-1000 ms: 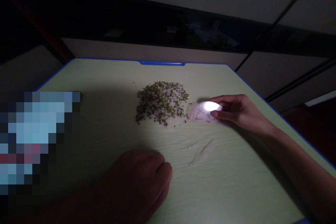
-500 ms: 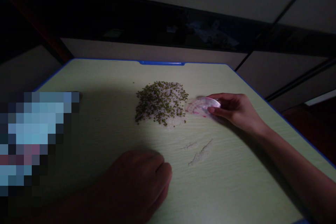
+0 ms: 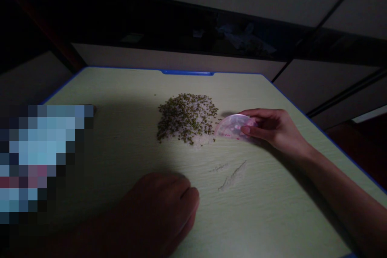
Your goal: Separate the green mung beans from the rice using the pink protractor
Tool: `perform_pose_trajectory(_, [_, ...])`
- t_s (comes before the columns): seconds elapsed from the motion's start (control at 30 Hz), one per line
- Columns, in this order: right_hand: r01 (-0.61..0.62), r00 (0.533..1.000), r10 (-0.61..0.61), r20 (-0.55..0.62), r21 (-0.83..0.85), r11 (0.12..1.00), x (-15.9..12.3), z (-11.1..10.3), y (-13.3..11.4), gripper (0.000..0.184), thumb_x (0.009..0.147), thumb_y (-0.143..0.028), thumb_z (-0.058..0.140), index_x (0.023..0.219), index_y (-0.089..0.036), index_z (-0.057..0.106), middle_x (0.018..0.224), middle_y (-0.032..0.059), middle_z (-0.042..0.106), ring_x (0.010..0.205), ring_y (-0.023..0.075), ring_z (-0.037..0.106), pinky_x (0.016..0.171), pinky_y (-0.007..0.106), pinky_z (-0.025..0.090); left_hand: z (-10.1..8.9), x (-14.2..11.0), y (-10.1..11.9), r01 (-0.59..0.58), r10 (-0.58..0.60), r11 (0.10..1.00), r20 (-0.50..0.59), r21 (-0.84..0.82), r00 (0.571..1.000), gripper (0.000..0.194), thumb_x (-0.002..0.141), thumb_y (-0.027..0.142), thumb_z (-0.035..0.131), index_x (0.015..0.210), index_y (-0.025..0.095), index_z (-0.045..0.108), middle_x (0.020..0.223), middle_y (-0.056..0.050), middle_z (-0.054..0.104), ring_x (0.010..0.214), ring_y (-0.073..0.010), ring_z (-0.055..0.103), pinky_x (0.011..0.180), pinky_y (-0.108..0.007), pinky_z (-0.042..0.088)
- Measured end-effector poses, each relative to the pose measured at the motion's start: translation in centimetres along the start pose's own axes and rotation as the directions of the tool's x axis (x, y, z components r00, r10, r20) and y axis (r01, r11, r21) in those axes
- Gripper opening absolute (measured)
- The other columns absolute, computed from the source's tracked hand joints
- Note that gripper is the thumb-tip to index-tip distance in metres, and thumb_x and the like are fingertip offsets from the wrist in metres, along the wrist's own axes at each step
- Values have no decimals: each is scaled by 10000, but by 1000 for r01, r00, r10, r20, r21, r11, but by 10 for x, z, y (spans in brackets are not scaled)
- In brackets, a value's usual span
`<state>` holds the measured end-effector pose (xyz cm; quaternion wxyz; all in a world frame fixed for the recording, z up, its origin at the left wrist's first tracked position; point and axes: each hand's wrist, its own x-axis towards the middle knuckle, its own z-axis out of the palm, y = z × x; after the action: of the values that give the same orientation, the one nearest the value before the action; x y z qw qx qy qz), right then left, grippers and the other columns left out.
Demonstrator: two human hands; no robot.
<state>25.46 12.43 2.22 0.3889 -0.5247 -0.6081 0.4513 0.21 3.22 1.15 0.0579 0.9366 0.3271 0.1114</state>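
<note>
A clear plastic protractor [image 3: 227, 127] with pink markings is pinched between the thumb and fingers of my right hand [image 3: 272, 129]. It stands tilted at the right edge of a mixed heap of green mung beans and white rice-like grains [image 3: 187, 117]; whether it touches them I cannot tell. My left hand [image 3: 169, 205] rests on the near part of the table as a closed fist, apart from the heap. Nothing shows in this fist, though its palm side is hidden.
The pale tabletop [image 3: 127, 157] has a blue rim with a raised blue strip [image 3: 187, 73] at the far edge. Two wrinkled marks [image 3: 232, 175] lie on its surface right of the fist. A pixelated area covers the left side. Dark cabinet fronts stand behind.
My right hand has tipped the protractor so more of its face shows, its lower edge a little nearer to me. The left fist stays in place. The heap looks the same.
</note>
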Motion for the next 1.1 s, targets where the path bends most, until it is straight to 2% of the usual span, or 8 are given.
perform_pose_trajectory(0.17, [20,992,-18,122,-17,1000,-7,19,-5,319,623,-192,706,938,-142,690,682,30,650,527,99,503,462,231,396,-2,1,0,14,-14,1000,23,-3,1000,188,738,45,403,648,195,472,594,24,543,496,-124,448,483,-275,312])
perform_pose_trajectory(0.3, [30,990,-28,136,-19,999,-7,27,-7,327,631,-196,692,953,-136,690,687,35,649,537,104,513,475,235,410,-2,3,0,9,-9,1000,16,11,1000,179,740,56,407,651,195,477,590,23,547,489,-124,448,479,-273,312])
perform_pose_trajectory(0.47, [1,985,-6,170,31,1000,-6,24,-5,312,608,-165,700,919,-149,698,605,-3,603,502,85,491,475,225,406,-2,3,1,16,-16,1000,42,-1,999,172,744,67,409,655,194,482,600,19,552,502,-124,457,483,-274,314])
perform_pose_trajectory(0.6, [-31,974,16,227,65,997,-7,15,-4,287,614,-137,704,898,-177,703,625,-7,615,513,84,499,482,220,394,-3,3,2,9,-10,1000,31,12,999,185,744,57,400,645,192,478,590,19,541,495,-125,440,475,-276,301])
perform_pose_trajectory(0.73, [-52,979,34,201,87,995,-9,10,-5,257,618,-135,713,867,-198,710,627,-11,618,508,86,499,470,221,381,-2,3,0,10,-10,1000,44,8,999,162,736,66,420,654,193,479,597,18,545,506,-127,446,479,-275,302])
perform_pose_trajectory(0.9, [-39,967,6,256,122,992,-12,20,-6,236,611,-114,719,834,-191,707,537,-42,574,471,70,478,454,204,363,-4,4,0,10,-10,1000,68,3,998,172,741,61,420,639,191,467,589,20,540,497,-119,439,474,-272,300])
perform_pose_trajectory(1.1, [-47,954,8,299,125,991,-11,31,-5,276,629,-114,709,901,-159,690,600,-19,630,526,81,528,511,209,417,-3,2,1,4,-5,1000,34,24,999,165,751,71,425,657,193,486,596,20,548,509,-131,461,479,-279,311])
